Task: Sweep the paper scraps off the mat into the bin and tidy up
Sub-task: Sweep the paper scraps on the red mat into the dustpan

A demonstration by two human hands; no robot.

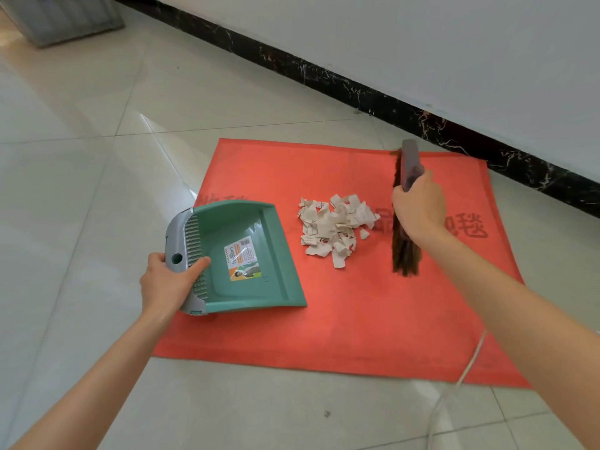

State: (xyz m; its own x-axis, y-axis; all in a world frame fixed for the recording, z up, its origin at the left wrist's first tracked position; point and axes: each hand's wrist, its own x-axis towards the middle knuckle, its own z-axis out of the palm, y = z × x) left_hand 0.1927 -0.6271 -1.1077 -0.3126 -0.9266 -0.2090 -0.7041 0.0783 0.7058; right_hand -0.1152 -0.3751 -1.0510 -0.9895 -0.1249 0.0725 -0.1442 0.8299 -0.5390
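Red and thin, the mat point(341, 319) lies flat on pale, glossy floor tiles point(81, 157). Its far edge runs close to a black marbled skirting board point(357, 89) under a white wall. Dark printed characters show faintly on the mat's surface and are partly covered.

Near the middle of the mat sits a loose heap of torn paper scraps point(334, 228), off-white with dark printed lines. They are bunched together, with one or two bits lying just apart on the heap's right side.

Over the mat's left part is a green dustpan point(227, 219) with a grey, comb-toothed back rim. Its open lip faces right toward the scraps, near them but not touching, and its back end reaches past the mat's left edge. Whether the back end is lifted cannot be told. A printed label point(242, 259) is stuck to the pan's inner floor. The left hand point(165, 284) grips the grey back rim, with the thumb laid over the teeth and the fingers wrapped behind.

Over the mat's right part, the right hand point(418, 209) is closed round a hand brush point(409, 164) with a grey back, and it hides the brush's middle. The brown bristles point(404, 251) point down at the mat just right of the scraps, with a narrow strip of red between them.

A white cord point(454, 384) crosses the mat's near right corner onto the tiles. Well beyond the mat's far left corner stands a grey container point(61, 17), cut off by the frame.
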